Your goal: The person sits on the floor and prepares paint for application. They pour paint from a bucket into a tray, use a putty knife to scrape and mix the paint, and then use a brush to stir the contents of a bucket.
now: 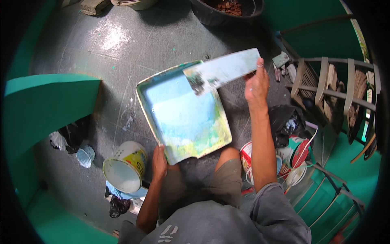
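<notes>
Working two-handed: left hand (160,162) pinching the paint tray (222,129) by its near-left corner, at the knees (228,157); right hand (256,86), fingers closed on one end of the pale board (225,70), the other end over the tray. Best keep the tray level, drips landing inside.

A dark grey shirt (203,223) fills the bottom of the view, pale angular markings (167,234) across its chest! Its short right sleeve (273,205) is wide and loose, there are brownish-grey shorts (228,175) below, and left hand (159,160) and right hand (257,86) are bare!
</notes>
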`<state>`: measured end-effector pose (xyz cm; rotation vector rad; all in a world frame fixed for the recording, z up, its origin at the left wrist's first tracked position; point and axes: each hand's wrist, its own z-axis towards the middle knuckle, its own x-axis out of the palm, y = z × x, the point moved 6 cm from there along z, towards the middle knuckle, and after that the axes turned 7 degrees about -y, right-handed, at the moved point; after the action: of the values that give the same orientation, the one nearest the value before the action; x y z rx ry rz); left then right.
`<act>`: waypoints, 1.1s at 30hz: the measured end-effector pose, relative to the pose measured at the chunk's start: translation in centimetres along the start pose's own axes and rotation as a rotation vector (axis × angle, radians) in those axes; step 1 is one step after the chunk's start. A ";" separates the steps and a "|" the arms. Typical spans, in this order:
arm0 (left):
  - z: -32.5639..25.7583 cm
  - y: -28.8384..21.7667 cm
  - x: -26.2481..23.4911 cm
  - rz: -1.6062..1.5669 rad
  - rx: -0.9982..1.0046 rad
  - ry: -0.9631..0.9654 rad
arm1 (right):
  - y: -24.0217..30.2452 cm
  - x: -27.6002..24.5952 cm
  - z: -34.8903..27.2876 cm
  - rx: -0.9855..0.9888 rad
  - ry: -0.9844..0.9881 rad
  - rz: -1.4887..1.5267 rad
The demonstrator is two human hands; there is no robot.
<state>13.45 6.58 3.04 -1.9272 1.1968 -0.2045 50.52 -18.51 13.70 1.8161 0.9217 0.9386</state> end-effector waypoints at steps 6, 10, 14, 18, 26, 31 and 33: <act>-2.6 -2.2 2.4 -0.044 -0.029 0.141 | 3.4 -10.4 -6.8 0.037 0.002 -0.023; -2.0 2.4 4.4 -0.176 0.046 0.208 | 1.5 -15.5 -12.5 0.176 0.007 0.091; -6.3 -0.7 7.7 -0.177 -0.191 0.239 | 0.5 -19.5 -16.9 0.251 0.028 0.200; -6.2 1.7 9.9 -0.162 -0.184 0.290 | 2.7 -21.9 -19.3 0.165 0.003 0.148; -6.3 6.2 10.1 -0.087 -0.306 0.392 | 3.0 -25.4 -20.7 0.101 -0.040 0.018; -6.6 6.3 9.9 -0.084 -0.321 0.321 | 3.8 -26.3 -22.7 0.160 -0.070 0.014; -7.0 6.0 10.0 -0.066 -0.294 0.341 | 4.0 -27.3 -23.0 0.144 -0.104 -0.002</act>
<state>11.08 -6.52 0.45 -2.2531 1.4510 -0.4260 19.23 -35.43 18.87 1.9654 0.9456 0.7853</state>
